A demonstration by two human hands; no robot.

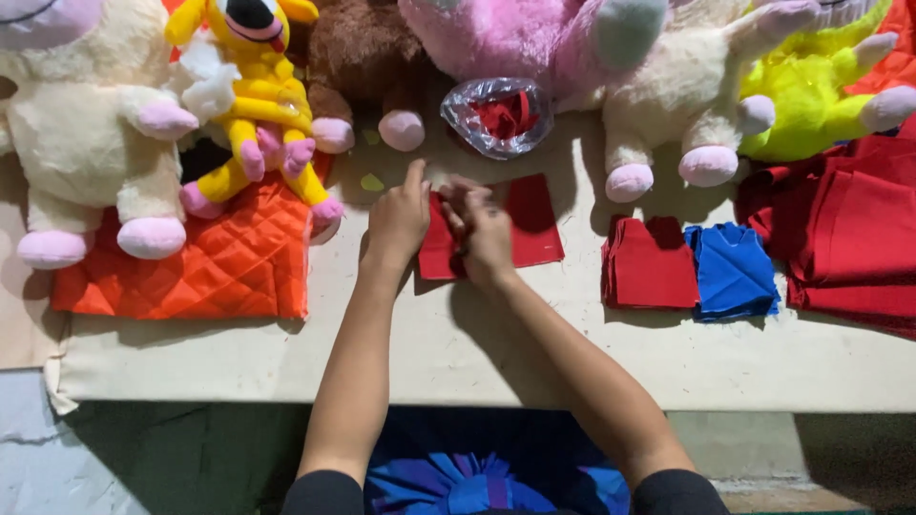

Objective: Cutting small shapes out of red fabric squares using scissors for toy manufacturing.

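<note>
A flat piece of red fabric (528,225) lies on the cream table top (458,343) in front of me. My left hand (398,217) rests on its left edge with the fingers pointing away from me. My right hand (483,231) lies on the middle of the red fabric, fingers bent and pinching it. The two hands nearly touch.
Plush toys line the far edge: cream (76,133), yellow (256,105), brown (363,57), pink (534,38), neon yellow (811,95). A clear bag with red pieces (497,116) sits behind the fabric. An orange quilted piece (210,267) lies left; red (652,265) and blue (733,271) stacks and red cloth (849,238) lie right.
</note>
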